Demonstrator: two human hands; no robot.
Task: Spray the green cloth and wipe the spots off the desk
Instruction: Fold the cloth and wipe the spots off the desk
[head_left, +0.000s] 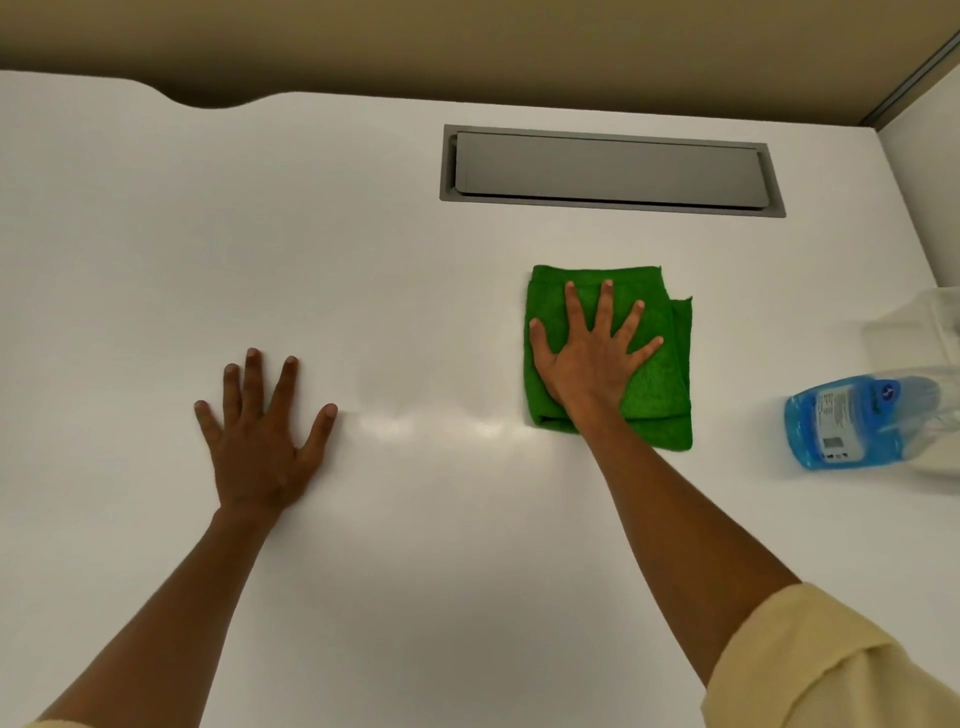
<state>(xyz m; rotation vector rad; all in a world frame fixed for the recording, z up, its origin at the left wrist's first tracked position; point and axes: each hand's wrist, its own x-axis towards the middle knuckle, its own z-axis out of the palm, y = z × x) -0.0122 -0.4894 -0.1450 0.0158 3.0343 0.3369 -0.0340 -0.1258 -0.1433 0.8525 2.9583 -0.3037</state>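
Note:
A folded green cloth (660, 374) lies flat on the white desk (415, 545), right of centre. My right hand (592, 358) presses down on the cloth with its fingers spread wide. My left hand (265, 441) rests palm-down on the bare desk to the left, fingers apart, holding nothing. A spray bottle with blue liquid (852, 421) lies on its side at the right edge, well clear of both hands. A faint shiny wet streak (431, 426) runs across the desk between the two hands. I cannot make out any spots.
A grey cable flap (608, 169) is set into the desk behind the cloth. A beige partition wall (467, 47) closes off the back. A translucent plastic container (919, 322) sits at the far right, above the bottle.

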